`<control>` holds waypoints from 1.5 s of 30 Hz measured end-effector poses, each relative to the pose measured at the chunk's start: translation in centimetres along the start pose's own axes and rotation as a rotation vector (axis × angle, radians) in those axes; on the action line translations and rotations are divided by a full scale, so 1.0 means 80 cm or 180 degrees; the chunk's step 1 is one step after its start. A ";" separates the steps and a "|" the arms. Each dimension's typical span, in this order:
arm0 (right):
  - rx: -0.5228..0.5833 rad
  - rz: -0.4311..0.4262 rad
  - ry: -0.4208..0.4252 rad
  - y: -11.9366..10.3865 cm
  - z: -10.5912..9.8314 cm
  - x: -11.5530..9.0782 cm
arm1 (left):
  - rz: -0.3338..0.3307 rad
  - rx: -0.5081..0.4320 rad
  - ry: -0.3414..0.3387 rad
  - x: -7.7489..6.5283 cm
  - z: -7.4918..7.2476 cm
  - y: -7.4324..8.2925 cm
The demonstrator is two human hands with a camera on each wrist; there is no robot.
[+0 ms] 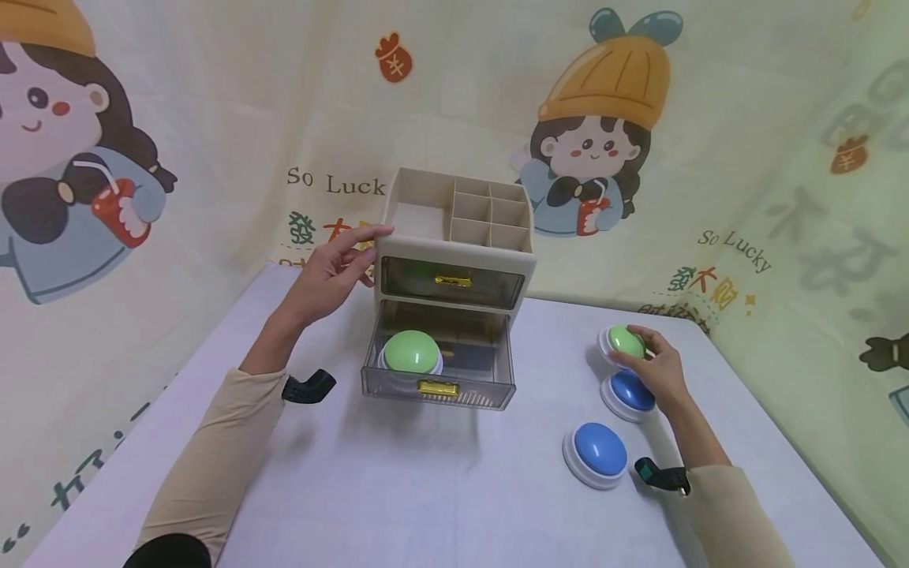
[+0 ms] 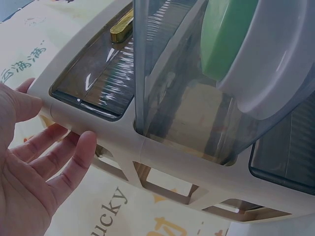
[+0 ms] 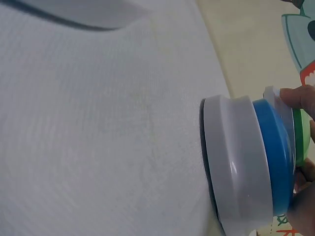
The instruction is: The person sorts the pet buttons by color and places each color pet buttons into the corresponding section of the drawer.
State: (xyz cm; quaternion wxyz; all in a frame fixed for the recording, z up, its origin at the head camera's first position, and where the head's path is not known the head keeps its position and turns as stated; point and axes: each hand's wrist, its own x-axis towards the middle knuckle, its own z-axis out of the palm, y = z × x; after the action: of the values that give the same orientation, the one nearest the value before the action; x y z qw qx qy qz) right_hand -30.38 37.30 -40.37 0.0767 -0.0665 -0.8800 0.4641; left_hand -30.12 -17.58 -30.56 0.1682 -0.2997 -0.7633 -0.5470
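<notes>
A cream desktop drawer unit (image 1: 454, 248) stands mid-table, one smoky clear drawer (image 1: 469, 389) pulled out below a closed drawer (image 1: 507, 290). Inside the pulled-out drawer is a green-topped round push button (image 1: 412, 352) with a white base. My left hand (image 1: 330, 272) touches the unit's upper left corner, index finger along the top edge; in the left wrist view the fingers (image 2: 74, 164) lie against its side. On the right, my right hand (image 1: 660, 367) pinches a second green push button (image 1: 626, 341) between thumb and fingers, just behind a blue push button (image 1: 632, 390).
Another blue push button (image 1: 600, 450) sits nearer on the white tabletop (image 1: 454, 497). The unit's top has an open tray with dividers (image 1: 490, 213). In the left wrist view a further closed drawer (image 2: 288, 152) shows. A printed cloth (image 1: 454, 79) hangs behind.
</notes>
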 end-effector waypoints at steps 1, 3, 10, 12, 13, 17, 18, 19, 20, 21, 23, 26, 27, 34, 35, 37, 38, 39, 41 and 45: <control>0.0012 -0.0013 0.0015 -0.001 0.000 -0.001 | 0.0001 -0.0001 -0.0002 0.000 0.000 0.000; 0.0022 -0.0037 0.0046 -0.004 0.000 -0.002 | 0.0007 0.0004 -0.0004 0.001 0.000 0.000; 0.0455 0.0013 0.0134 -0.023 0.000 -0.012 | 0.0021 0.0015 0.0002 0.004 0.000 -0.001; 0.0677 0.0052 0.0144 -0.028 0.000 -0.013 | 0.0015 0.0029 0.0006 0.004 0.000 -0.001; 0.0769 0.0075 0.0153 -0.031 0.000 -0.014 | 0.0013 0.0037 0.0009 0.004 0.000 0.000; 0.1204 0.0158 0.0167 -0.038 0.002 -0.017 | -0.0019 0.0049 0.0013 0.002 -0.001 0.001; 0.1329 0.0174 0.0172 -0.040 0.002 -0.018 | -0.0025 0.0047 0.0011 0.002 -0.001 0.002; 0.1459 0.0178 0.0170 -0.041 0.002 -0.019 | -0.0027 0.0042 0.0007 0.002 -0.001 0.002; 0.1597 0.0171 0.0165 -0.042 0.003 -0.020 | -0.0030 0.0040 0.0000 0.002 -0.001 0.002; 0.1678 0.0151 0.0156 -0.044 0.003 -0.022 | -0.0028 0.0044 -0.0004 0.002 0.000 0.001; 0.1881 0.0076 0.0104 -0.047 0.003 -0.025 | -0.0018 0.0037 -0.0007 0.002 0.000 0.002; 0.2093 -0.0092 -0.0043 -0.053 0.005 -0.030 | -0.0013 0.0041 -0.0006 0.001 0.000 0.001; 0.2144 -0.0150 -0.0098 -0.055 0.005 -0.031 | -0.0014 0.0045 -0.0003 0.000 0.000 0.001; 0.1880 -0.0413 -0.0207 -0.070 0.008 -0.040 | -0.0016 0.0043 -0.0003 -0.001 0.001 0.000; 0.1745 -0.0443 -0.0169 -0.071 0.009 -0.042 | -0.0015 0.0046 -0.0004 -0.001 0.001 0.000; 0.1420 -0.0519 -0.0077 -0.074 0.011 -0.046 | -0.0019 0.0048 -0.0005 -0.001 0.001 0.000; 0.1296 -0.0567 -0.0035 -0.075 0.012 -0.048 | -0.0017 0.0047 -0.0006 0.000 0.001 0.001; 0.1184 -0.0604 0.0002 -0.076 0.013 -0.048 | -0.0013 0.0046 -0.0006 0.000 0.001 0.001; 0.0986 -0.0658 0.0062 -0.078 0.015 -0.050 | -0.0014 0.0048 -0.0005 -0.001 0.001 0.002; 0.0835 -0.0754 0.0090 -0.082 0.018 -0.053 | -0.0004 0.0039 -0.0011 -0.001 0.000 0.002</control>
State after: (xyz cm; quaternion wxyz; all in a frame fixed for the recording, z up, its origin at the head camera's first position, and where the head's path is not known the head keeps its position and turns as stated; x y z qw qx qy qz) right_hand -26.81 31.68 -36.03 0.1512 0.0418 -0.8124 0.5617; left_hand -29.94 -17.53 -30.51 0.1684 -0.2992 -0.7671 -0.5420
